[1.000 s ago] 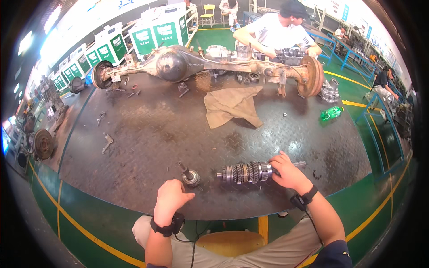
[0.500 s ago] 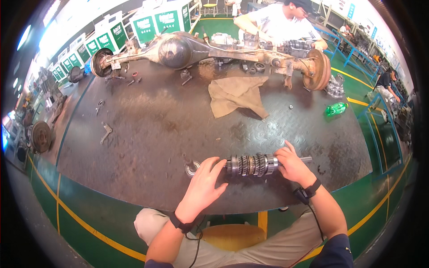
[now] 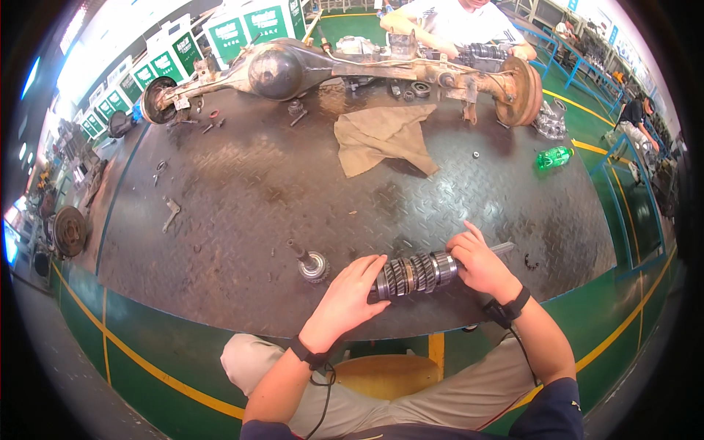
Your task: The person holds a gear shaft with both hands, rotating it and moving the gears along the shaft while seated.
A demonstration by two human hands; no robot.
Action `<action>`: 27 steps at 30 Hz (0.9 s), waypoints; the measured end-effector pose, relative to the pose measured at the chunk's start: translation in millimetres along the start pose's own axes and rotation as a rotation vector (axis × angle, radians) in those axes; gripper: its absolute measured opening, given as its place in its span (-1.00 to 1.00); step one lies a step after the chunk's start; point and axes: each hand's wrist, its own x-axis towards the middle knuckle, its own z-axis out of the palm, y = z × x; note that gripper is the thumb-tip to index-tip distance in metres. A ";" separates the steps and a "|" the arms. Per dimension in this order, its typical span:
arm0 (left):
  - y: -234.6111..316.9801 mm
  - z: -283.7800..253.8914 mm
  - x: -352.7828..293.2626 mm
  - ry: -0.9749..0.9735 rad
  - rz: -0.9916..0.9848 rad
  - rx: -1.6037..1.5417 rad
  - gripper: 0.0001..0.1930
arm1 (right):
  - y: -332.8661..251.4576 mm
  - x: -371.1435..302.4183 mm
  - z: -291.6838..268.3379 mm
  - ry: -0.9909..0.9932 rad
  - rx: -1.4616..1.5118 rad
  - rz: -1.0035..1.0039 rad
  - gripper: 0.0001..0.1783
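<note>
A gear shaft [image 3: 416, 273] with several toothed gears lies slantwise near the table's front edge, its bare splined end reaching up to the right. My left hand [image 3: 347, 295] grips its left end, thumb below and fingers above. Around its right end my right hand [image 3: 478, 262] is closed, with one finger raised. Just left of my left hand a short pinion shaft [image 3: 313, 267] with a round toothed head rests on the metal table [image 3: 242, 220]. Past my right hand lies a small dark C-shaped ring [image 3: 531, 262].
A rusty axle housing [image 3: 293, 70] spans the table's far side, with a person [image 3: 469, 22] behind it. A brown cloth [image 3: 385, 138] lies mid-table. A green bottle [image 3: 554, 158] is on its side at right. A small metal lever [image 3: 171, 213] lies at left.
My left hand has moved right and closed onto the shaft's left end. The shaft has tilted, its right end now higher. The view has shifted slightly.
</note>
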 end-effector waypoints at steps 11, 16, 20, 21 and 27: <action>1.1 -0.6 0.1 0.006 -0.015 0.009 -0.18 | -13.2 -8.3 -11.5 -0.001 0.033 0.020 -0.65; -0.1 -0.6 -0.4 0.005 -0.022 0.010 -0.20 | -10.9 -10.2 -11.4 0.001 0.069 0.031 -0.64; -1.8 0.5 -0.4 0.027 0.008 0.018 -0.19 | -8.8 -10.8 -10.0 -0.003 0.085 0.034 -0.63; -2.0 0.8 -0.6 0.043 0.017 0.021 -0.20 | -8.3 -10.7 -9.7 -0.003 0.085 0.034 -0.63; -2.2 0.5 0.5 0.048 0.022 0.023 -0.21 | -7.1 -10.0 -9.4 0.006 0.128 0.028 -0.62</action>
